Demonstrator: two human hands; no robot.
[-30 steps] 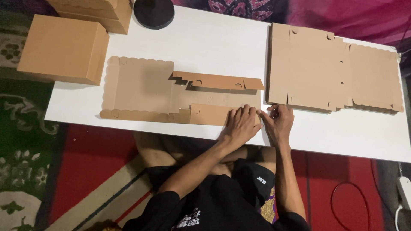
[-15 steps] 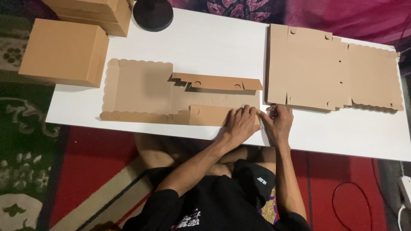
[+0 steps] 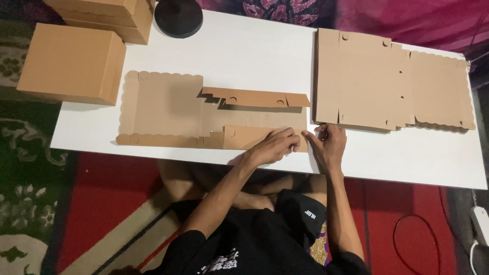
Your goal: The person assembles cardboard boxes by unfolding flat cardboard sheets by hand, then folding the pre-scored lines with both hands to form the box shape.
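A flat brown cardboard box blank [image 3: 168, 109] with scalloped edges lies on the white table [image 3: 244, 56]. Its far side flap [image 3: 254, 97] and near side flap [image 3: 244, 136] are folded inward. My left hand [image 3: 275, 146] presses down on the right end of the near flap. Beside it, my right hand [image 3: 328, 145] pinches the flap's right corner at the blank's right edge. A stack of unfolded blanks [image 3: 367, 81] lies just beyond my right hand.
A finished closed cardboard box [image 3: 71, 63] overhangs the table's left end, with more boxes [image 3: 102, 12] stacked behind it. A black round base [image 3: 178, 16] stands at the far edge. Below are a red floor and a patterned rug [image 3: 25, 168].
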